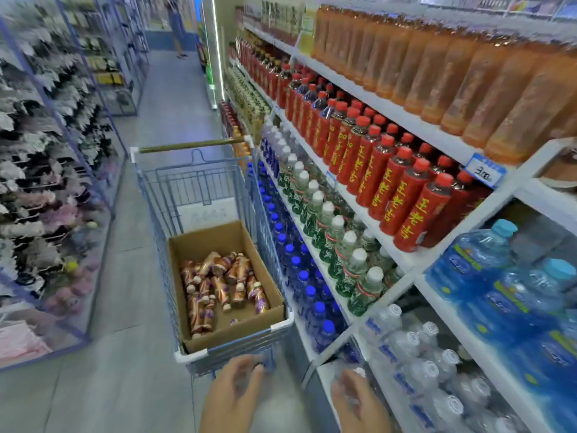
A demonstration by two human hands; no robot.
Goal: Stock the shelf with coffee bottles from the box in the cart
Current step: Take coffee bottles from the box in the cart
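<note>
A brown cardboard box (199, 245) sits in a blue wire cart (156, 201) in the aisle. Several small coffee bottles (223, 284) with brown and gold labels lie loose on the box's floor. My left hand (232, 398) is at the bottom of the view, just below the cart's near end, fingers relaxed and holding nothing. My right hand (359, 404) hovers beside the lowest shelf, also holding nothing. The white shelf unit (406, 264) runs along the right side.
The shelves hold orange drink bottles (452, 76), red-labelled bottles (390, 182), green-labelled bottles (340, 245), blue-capped bottles (299, 276) and water bottles (421, 364). A rack of goods (40, 182) lines the left. A person (176, 23) stands far down the aisle.
</note>
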